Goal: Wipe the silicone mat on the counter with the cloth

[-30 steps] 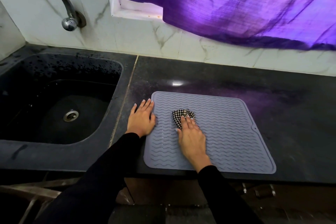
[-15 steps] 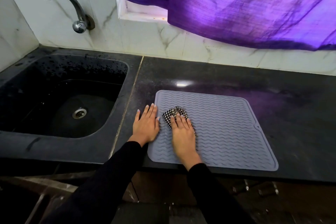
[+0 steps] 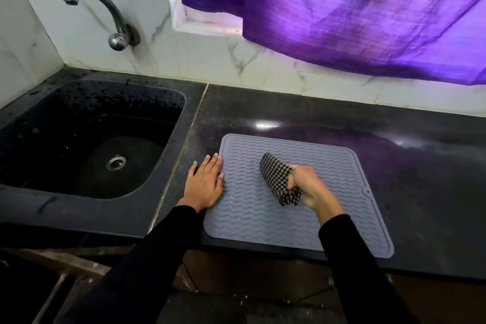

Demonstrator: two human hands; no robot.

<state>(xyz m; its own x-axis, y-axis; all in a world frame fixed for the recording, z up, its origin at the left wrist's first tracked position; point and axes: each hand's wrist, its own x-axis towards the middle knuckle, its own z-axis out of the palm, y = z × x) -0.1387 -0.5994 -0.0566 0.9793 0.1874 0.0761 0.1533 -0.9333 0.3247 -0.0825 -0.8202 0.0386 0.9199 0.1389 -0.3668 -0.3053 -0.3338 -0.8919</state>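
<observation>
While the left hand (image 3: 204,183) lies flat with straight fingers at the 9 o'clock edge of the grey silicone mat (image 3: 294,221), its palm on the dark counter (image 3: 410,192) and its fingertips just over the mat's rim, the right hand (image 3: 311,185) curls round a bunched black-and-white checked cloth (image 3: 278,179) near the mat's centre. The cloth juts toward 10 o'clock from the fist, its lower end touching the wavy-ribbed surface. The mat lies flat on the counter, its near edge reaching the counter's front edge at 6 o'clock. Both arms wear black sleeves (image 3: 360,271). At 9 o'clock from the mat, a black sink (image 3: 86,102) is sunk into the worktop, water drops on its far wall and a metal drain (image 3: 116,162) in its bowl. A curved chrome tap (image 3: 105,12) projects from the marble-patterned wall at 11 o'clock. A purple curtain (image 3: 355,13) hangs over the window at 12 to 2 o'clock.
</observation>
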